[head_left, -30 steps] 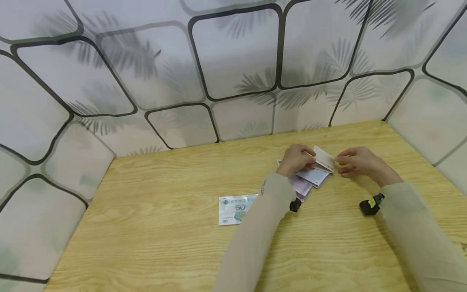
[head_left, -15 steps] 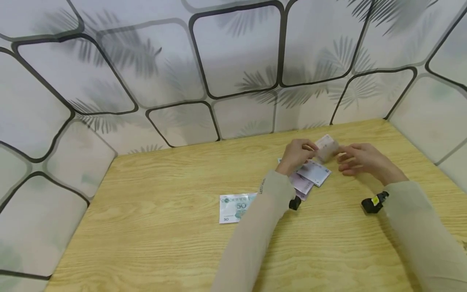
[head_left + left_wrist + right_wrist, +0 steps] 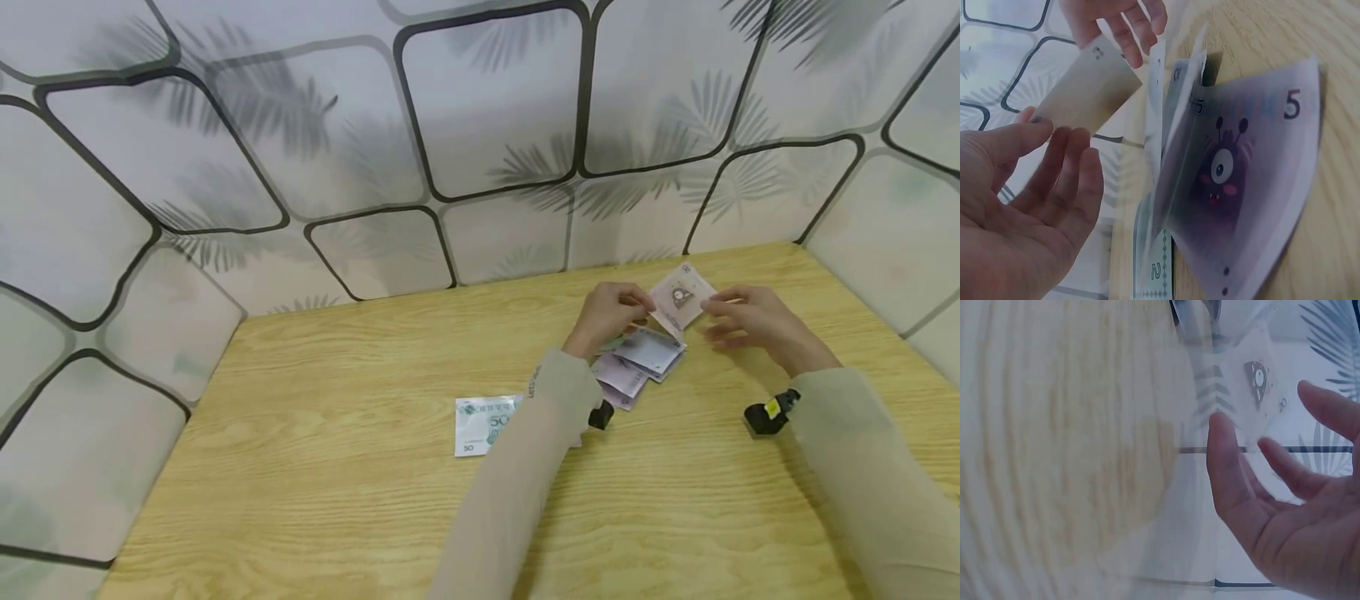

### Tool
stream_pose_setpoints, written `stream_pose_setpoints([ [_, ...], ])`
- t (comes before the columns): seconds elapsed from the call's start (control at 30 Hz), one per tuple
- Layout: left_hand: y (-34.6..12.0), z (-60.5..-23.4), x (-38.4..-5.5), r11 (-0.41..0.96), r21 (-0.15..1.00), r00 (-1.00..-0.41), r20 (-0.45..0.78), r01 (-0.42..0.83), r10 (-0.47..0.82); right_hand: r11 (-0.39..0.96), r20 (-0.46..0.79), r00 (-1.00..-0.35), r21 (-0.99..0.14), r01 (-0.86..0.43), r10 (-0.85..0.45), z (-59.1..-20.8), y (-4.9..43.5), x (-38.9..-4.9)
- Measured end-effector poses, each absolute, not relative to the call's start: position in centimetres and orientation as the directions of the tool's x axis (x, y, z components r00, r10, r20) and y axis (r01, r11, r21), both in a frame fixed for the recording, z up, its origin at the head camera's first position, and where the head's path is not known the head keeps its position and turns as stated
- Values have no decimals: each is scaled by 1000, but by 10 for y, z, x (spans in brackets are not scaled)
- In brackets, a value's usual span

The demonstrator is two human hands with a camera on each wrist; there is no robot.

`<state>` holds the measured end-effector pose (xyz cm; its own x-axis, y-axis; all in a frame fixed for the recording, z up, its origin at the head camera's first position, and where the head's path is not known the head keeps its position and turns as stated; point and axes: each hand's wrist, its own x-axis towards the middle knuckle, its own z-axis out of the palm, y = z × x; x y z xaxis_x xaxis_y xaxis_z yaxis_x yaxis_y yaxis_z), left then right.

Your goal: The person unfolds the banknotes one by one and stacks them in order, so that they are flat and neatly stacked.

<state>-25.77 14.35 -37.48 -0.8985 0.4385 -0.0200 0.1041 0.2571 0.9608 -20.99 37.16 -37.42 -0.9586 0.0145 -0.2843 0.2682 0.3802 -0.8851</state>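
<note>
We pinch the pinkish note, right of centre in the head view, with our left hand; our right hand, fingers parted, is just beside it; a purple note lies lower in frame

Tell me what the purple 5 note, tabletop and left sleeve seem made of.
Purple 5 note: probably smooth paper; thin, curving sheet.
Tabletop: wood or wood-print laminate, low sheen; visible grain lines.
Left sleeve: likely matte fabric; loose, shineless cuff.

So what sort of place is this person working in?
Perhaps an indoor booth: a wood-grain table, leaf-patterned walls rising close at its back and sides, and cartoon play-money notes on it.
</note>
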Motion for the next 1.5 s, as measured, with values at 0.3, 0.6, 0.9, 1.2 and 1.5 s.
stream_pose_setpoints([
  [0.3,139,-378,-257,302,939,-912,30,166,409,305,-290,-957,-911,278,4,-373,373,-209],
  [0.6,131,-377,-256,331,902,-910,136,277,391,319,-274,-962,-913,252,-23,-373,366,-211],
  [0.9,121,-373,-254,277,904,-860,161,325,484,335,-209,-978,-921,196,-2,-376,366,-211],
  [1.2,114,-373,-255,144,969,-915,130,198,381,338,-131,-991,-931,136,38,-377,363,-213],
  [1.5,102,-380,-255,83,995,-951,29,57,309,88,-153,-988,-984,155,29,-372,361,-211],
])
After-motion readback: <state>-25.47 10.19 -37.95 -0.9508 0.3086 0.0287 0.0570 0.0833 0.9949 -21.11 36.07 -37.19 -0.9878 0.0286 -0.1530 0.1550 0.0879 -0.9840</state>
